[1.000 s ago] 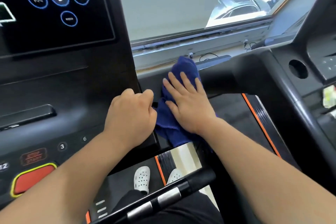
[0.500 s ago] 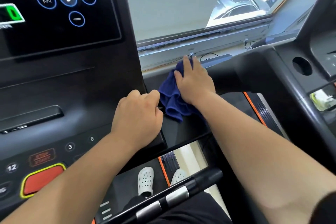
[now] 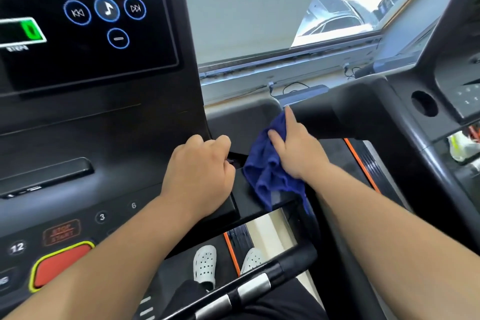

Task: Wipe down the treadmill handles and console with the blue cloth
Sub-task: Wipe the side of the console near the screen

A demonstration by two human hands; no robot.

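Note:
The blue cloth lies bunched on the black ledge at the right side of the treadmill console. My right hand presses flat on the cloth, fingers pointing up toward the base of the right handle arm. My left hand is curled over the console's right edge just left of the cloth, gripping the ledge. The front handlebar, black with silver sensor plates, crosses the bottom of the view.
A red stop button and number keys sit at the lower left. The touchscreen shows music controls. A neighbouring treadmill stands to the right. A window sill with cables runs behind. My white shoes show below on the belt.
My right hand has slid with the cloth from the far end of the ledge back a little toward me and to the right. My left hand has kept its grip.

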